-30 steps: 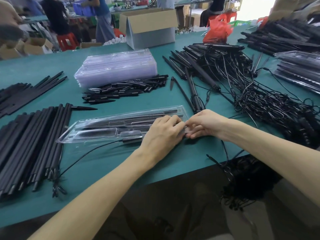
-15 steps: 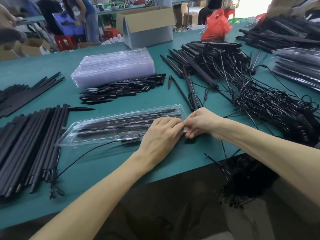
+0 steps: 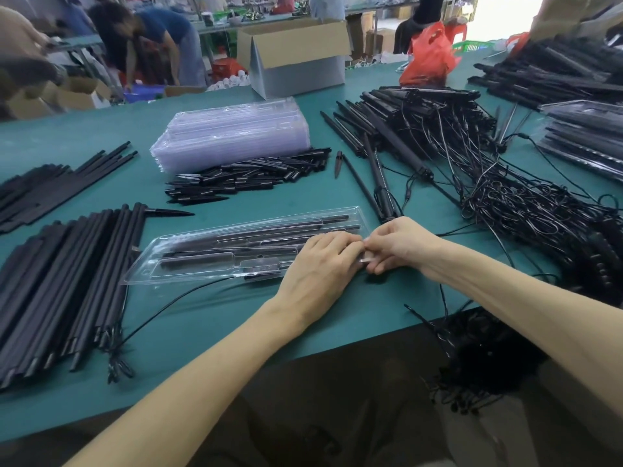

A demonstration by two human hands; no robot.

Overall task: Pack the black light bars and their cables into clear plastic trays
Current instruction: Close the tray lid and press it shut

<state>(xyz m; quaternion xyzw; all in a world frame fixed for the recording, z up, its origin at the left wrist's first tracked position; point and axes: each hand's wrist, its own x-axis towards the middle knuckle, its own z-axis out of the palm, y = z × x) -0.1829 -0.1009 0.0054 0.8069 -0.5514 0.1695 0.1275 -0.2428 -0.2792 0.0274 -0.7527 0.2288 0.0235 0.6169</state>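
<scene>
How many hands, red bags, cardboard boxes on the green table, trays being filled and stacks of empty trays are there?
Hands: 2, left hand and right hand
Red bag: 1
Cardboard box on the green table: 1
Tray being filled: 1
Stack of empty trays: 1
Total: 6

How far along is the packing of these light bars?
Done: filled trays sit far right. In hand: left hand and right hand grip the end of a clear tray holding bars. Remaining: loose bars, tangled cables, empty tray stack.
</scene>
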